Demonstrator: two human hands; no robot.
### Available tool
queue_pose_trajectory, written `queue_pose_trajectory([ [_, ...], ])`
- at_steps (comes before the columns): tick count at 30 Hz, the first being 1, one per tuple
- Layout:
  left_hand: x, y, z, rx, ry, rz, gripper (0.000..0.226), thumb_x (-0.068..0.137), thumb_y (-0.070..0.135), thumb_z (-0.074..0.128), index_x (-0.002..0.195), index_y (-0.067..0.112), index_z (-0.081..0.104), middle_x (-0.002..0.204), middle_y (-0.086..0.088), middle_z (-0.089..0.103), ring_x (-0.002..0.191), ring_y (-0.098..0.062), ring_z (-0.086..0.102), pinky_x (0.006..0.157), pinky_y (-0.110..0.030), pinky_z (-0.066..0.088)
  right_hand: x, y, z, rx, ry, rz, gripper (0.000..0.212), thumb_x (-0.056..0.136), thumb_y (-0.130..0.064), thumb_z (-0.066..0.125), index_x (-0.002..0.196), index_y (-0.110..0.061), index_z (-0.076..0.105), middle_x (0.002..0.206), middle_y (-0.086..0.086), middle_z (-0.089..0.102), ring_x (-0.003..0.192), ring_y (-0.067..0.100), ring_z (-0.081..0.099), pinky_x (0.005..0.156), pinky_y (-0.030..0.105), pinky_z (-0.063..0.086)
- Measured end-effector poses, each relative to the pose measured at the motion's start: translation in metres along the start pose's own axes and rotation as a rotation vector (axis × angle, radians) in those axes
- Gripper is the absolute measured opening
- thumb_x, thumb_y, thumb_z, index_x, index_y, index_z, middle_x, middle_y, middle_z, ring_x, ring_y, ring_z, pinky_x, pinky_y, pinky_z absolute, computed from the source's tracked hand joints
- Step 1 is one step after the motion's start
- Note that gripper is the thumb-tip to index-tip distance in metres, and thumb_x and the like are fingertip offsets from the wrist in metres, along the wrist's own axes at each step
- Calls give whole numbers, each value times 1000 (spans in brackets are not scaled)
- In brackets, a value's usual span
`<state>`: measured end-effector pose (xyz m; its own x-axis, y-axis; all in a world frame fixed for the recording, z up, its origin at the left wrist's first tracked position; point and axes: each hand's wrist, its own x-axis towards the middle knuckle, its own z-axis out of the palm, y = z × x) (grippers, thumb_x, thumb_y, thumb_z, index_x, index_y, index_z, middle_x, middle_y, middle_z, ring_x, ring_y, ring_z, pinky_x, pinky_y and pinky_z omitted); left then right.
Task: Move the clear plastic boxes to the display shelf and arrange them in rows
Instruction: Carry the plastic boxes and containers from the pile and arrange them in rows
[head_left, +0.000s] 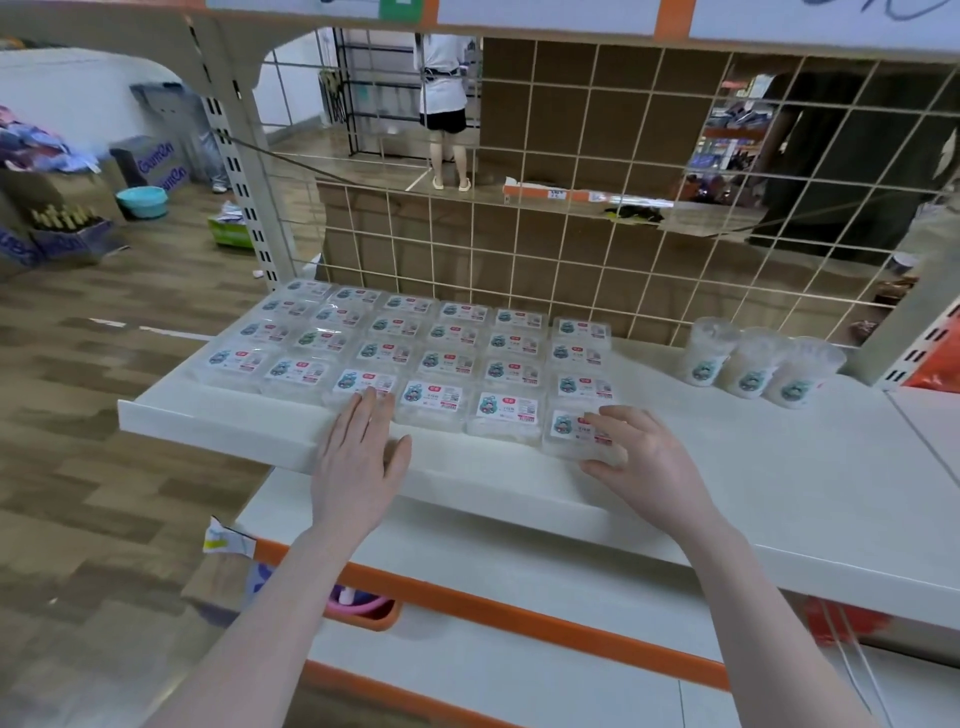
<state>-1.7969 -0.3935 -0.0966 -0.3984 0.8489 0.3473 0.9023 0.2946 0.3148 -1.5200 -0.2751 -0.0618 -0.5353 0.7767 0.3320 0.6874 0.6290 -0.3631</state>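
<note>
Several clear plastic boxes (434, 358) with white labels lie flat in rows on the white display shelf (753, 467). My left hand (363, 452) rests flat at the shelf's front edge, its straight fingers touching the front box of the third column (363, 382). My right hand (649, 457) curls around the frontmost box of the rightmost column (574, 428), thumb at its near side, fingers over its right edge. That box sits slightly forward of the front row.
Three clear round tubs (748, 369) stand on the shelf to the right of the boxes. A wire grid back panel (571, 249) rises behind the shelf. Lower shelves with orange trim (519, 618) lie below. Two people stand beyond the grid; cartons and a basin sit on the floor at left.
</note>
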Motion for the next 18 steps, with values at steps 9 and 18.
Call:
queue_pose_trajectory([
  [9, 0, 2, -3, -12, -16, -5, 70, 86, 49, 20, 139, 11, 45, 147, -12, 39, 138, -29, 33, 109, -45, 30, -1, 1, 12, -17, 146, 16, 30, 69, 1, 75, 98, -6, 72, 98, 11, 67, 90, 34, 62, 79, 35, 49],
  [18, 0, 1, -6, -26, -40, -4, 54, 95, 36, 43, 144, 14, 38, 153, -9, 30, 143, -25, 22, 114, -42, 22, 1, -4, 14, -60, 164, 23, 28, 71, 1, 70, 99, -4, 71, 100, 10, 68, 87, 32, 64, 72, 35, 51],
])
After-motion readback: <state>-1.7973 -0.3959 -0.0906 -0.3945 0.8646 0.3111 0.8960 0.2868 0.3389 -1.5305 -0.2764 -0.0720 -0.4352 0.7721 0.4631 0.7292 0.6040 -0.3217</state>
